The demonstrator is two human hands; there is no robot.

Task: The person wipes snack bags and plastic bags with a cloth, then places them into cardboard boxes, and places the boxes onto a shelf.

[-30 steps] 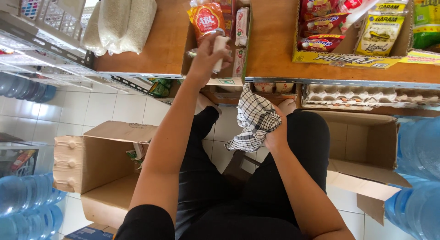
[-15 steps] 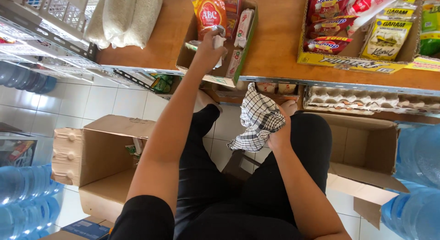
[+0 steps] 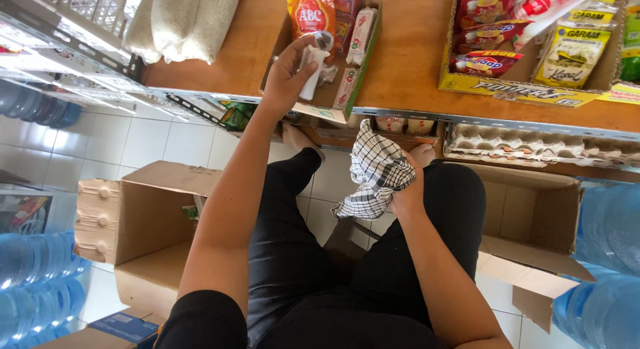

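The wooden shelf (image 3: 413, 62) spans the top of the view. Below its edge, an egg tray (image 3: 533, 146) sits on a lower level. Water jugs (image 3: 33, 282) stand at the lower left, and more jugs (image 3: 600, 276) at the lower right. An open carton (image 3: 133, 222) lies on the tiled floor to the left of the person's legs. A second carton (image 3: 533, 216) lies open to the right.

On the shelf, two white sacks (image 3: 183, 22) rest at the upper left. A yellow box (image 3: 507, 89) at the upper right holds snack packets (image 3: 487, 29). Between them stands a small green-edged box (image 3: 363, 62) with wrapped goods inside and an orange pouch (image 3: 312, 12) at its far end.

The left hand (image 3: 287, 72) is raised over the green-edged box. Its fingers are curled around a small white bottle (image 3: 312, 69) with a shiny cap, thumb on one side and fingers on the other. The bottle is upright, just above the near end of the box.

The right hand (image 3: 410, 189) is lowered above the knee, below the shelf edge. Its fingers are closed in a fist around a bunched checked cloth (image 3: 377, 169). The cloth's loose end hangs to the left of the hand.
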